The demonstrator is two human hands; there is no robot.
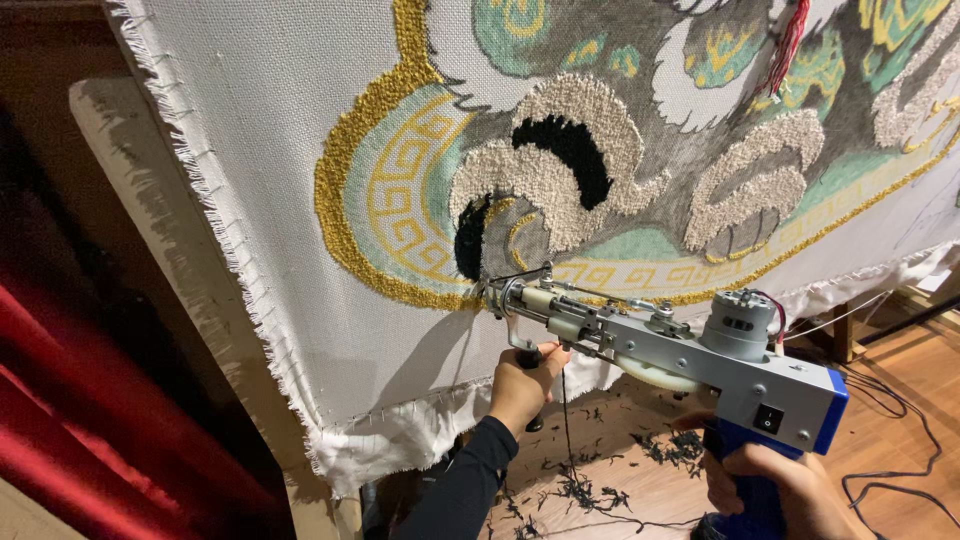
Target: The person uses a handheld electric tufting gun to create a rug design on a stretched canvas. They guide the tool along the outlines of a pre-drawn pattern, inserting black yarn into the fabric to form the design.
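While both hands clench the tufting gun (690, 350), the right hand (775, 485) (cropped) and left hand (520, 385) hide its handles.

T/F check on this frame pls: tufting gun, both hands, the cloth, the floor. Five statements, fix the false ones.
1. The tufting gun has its tip against the stretched cloth. True.
2. The left hand grips the gun's front handle. True.
3. The right hand rests open on the floor. False: it is wrapped around the gun's blue rear grip.
4. The floor below the cloth is free of yarn bits. False: dark yarn clippings lie scattered there.
5. The gold yarn border curves round a pale green band with a gold key pattern. True.
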